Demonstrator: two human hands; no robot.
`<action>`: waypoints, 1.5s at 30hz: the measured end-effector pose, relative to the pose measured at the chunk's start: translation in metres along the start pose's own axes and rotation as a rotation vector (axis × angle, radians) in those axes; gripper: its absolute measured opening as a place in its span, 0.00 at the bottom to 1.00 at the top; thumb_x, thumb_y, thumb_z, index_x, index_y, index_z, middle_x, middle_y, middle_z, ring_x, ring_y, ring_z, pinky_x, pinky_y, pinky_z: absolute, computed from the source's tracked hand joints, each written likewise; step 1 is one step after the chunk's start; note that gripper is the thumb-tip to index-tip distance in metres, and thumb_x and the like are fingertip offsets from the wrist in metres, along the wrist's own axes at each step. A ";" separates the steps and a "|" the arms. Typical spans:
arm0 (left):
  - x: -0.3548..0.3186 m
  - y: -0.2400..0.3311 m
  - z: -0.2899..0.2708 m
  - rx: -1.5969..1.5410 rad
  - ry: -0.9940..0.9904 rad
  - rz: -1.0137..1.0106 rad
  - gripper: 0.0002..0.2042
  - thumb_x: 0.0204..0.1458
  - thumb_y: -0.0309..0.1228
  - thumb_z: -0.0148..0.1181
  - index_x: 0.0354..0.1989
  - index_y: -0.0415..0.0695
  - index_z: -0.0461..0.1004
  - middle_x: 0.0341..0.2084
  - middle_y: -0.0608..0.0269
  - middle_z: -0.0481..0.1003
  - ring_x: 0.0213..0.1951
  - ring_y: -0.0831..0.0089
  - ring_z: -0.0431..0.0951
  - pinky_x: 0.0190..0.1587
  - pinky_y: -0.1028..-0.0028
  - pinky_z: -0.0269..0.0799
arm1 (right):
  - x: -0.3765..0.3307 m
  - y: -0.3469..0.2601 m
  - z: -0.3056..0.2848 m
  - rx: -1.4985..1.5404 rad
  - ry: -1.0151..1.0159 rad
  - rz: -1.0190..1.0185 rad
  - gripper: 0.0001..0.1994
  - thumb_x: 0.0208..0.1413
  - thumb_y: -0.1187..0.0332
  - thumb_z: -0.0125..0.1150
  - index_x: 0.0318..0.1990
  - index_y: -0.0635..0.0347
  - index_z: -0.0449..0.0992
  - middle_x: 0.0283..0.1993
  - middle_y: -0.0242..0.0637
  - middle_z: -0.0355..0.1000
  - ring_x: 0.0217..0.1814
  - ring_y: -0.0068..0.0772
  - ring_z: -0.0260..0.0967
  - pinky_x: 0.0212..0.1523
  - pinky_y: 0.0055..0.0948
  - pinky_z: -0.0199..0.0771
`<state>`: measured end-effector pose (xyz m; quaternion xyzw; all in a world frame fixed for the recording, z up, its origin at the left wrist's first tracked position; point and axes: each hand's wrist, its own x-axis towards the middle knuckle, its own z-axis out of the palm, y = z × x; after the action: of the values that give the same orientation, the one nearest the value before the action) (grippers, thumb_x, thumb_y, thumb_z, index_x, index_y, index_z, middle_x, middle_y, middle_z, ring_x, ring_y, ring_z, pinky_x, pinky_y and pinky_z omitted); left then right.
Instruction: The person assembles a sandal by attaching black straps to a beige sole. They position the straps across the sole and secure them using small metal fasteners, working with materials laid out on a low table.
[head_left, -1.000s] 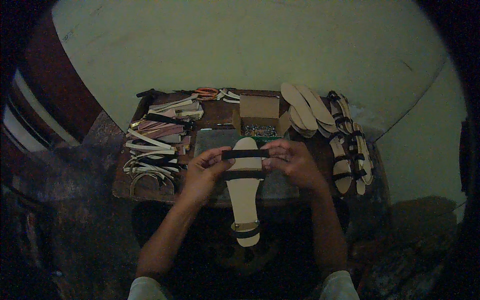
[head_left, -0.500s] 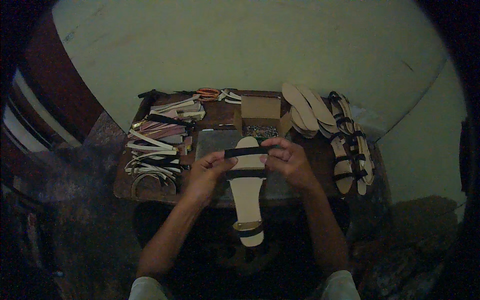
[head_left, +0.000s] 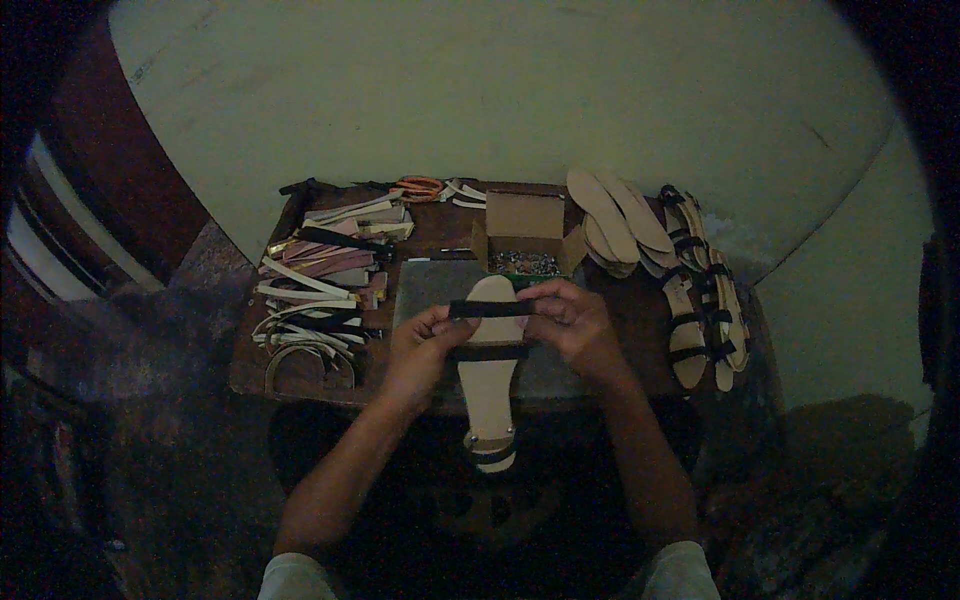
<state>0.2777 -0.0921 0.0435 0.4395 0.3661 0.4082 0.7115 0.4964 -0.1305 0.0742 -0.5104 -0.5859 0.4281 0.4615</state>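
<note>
Between my hands is a sandal with a pale sole (head_left: 487, 388), its toe end pointing away from me and its heel end hanging past the table's near edge. A black strap (head_left: 490, 309) crosses the toe end, with my left hand (head_left: 424, 345) closed on its left end. The strap's right end is pinched by my right hand (head_left: 567, 318). Below it, a second black strap (head_left: 488, 352) runs across the sole. Around the heel goes a black band (head_left: 492, 456) with small shiny studs at its sides.
Cut straps (head_left: 318, 290) in white, pink and black lie piled on the table's left. An open cardboard box (head_left: 525, 215) of small metal pieces stands behind the sandal. Pale insoles (head_left: 617, 220) are stacked back right, beside strapped sandals (head_left: 688, 330). Orange-handled pliers (head_left: 420, 187) lie at the back.
The sandal's heel end has swung up and slightly left, so the sole looks shorter. Both hands keep their hold on the front strap, almost in the same place.
</note>
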 end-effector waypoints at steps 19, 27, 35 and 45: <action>-0.006 0.015 0.004 -0.049 0.000 -0.014 0.08 0.52 0.29 0.63 0.39 0.40 0.76 0.32 0.62 0.79 0.33 0.76 0.78 0.40 0.74 0.72 | -0.002 -0.015 0.003 0.157 -0.030 0.029 0.16 0.52 0.78 0.61 0.50 0.66 0.71 0.38 0.41 0.77 0.40 0.27 0.75 0.44 0.27 0.75; -0.005 0.011 0.003 0.093 0.030 0.088 0.10 0.52 0.31 0.64 0.40 0.39 0.77 0.34 0.62 0.79 0.36 0.77 0.77 0.41 0.75 0.71 | -0.003 -0.012 0.006 0.180 0.001 0.022 0.17 0.51 0.78 0.61 0.50 0.67 0.71 0.38 0.40 0.77 0.42 0.26 0.74 0.43 0.25 0.73; -0.013 0.035 0.014 0.108 0.075 -0.028 0.15 0.56 0.40 0.60 0.40 0.39 0.78 0.34 0.64 0.78 0.38 0.79 0.74 0.45 0.76 0.67 | 0.002 0.004 -0.002 0.034 0.127 0.009 0.14 0.51 0.79 0.59 0.47 0.66 0.72 0.37 0.39 0.77 0.37 0.25 0.74 0.40 0.24 0.73; -0.004 0.018 -0.003 0.310 -0.017 0.038 0.18 0.55 0.42 0.61 0.44 0.39 0.79 0.36 0.65 0.78 0.40 0.78 0.74 0.48 0.76 0.67 | 0.000 0.002 0.002 0.061 0.066 -0.024 0.13 0.51 0.79 0.58 0.46 0.64 0.73 0.36 0.40 0.77 0.41 0.28 0.75 0.44 0.29 0.75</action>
<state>0.2691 -0.0896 0.0601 0.5544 0.4103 0.3564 0.6303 0.4950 -0.1302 0.0718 -0.5027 -0.5631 0.4233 0.5010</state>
